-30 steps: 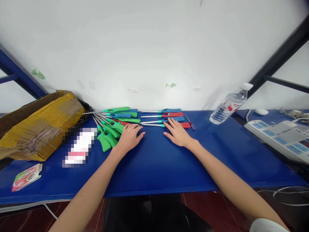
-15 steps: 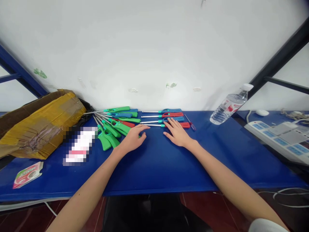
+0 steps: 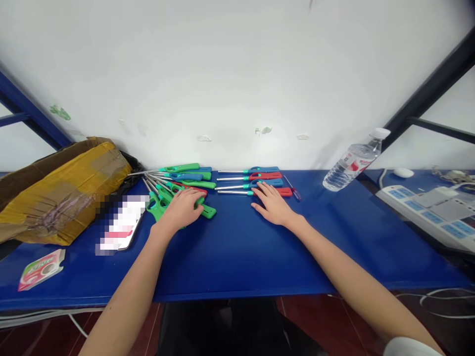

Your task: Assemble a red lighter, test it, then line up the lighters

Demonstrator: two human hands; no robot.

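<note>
Over a fanned pile of long-nosed gas lighters, mostly green, my left hand (image 3: 182, 207) reaches with its fingers stretched forward. A green lighter (image 3: 209, 211) lies under it, its handle showing between the thumb and the fingers. My right hand (image 3: 275, 203) rests with spread fingers at a row of lighters. In that row a blue lighter (image 3: 274, 183) and a red lighter (image 3: 285, 192) are partly under the fingertips. Behind them lie another red lighter (image 3: 270, 175) and a blue one (image 3: 269, 169), metal tips pointing left.
A small screwdriver (image 3: 293, 189) lies right of the row. Farther right stand a water bottle (image 3: 351, 160) and a power strip (image 3: 426, 212). On the left are a taped carton (image 3: 63, 193), a phone with a blurred screen (image 3: 124, 222) and a torn packet (image 3: 42, 269). A white wall (image 3: 237, 89) backs the blue table (image 3: 245, 262).
My left hand has moved left, from beside the pile to over the green lighters. The right hand has stayed at the row.
</note>
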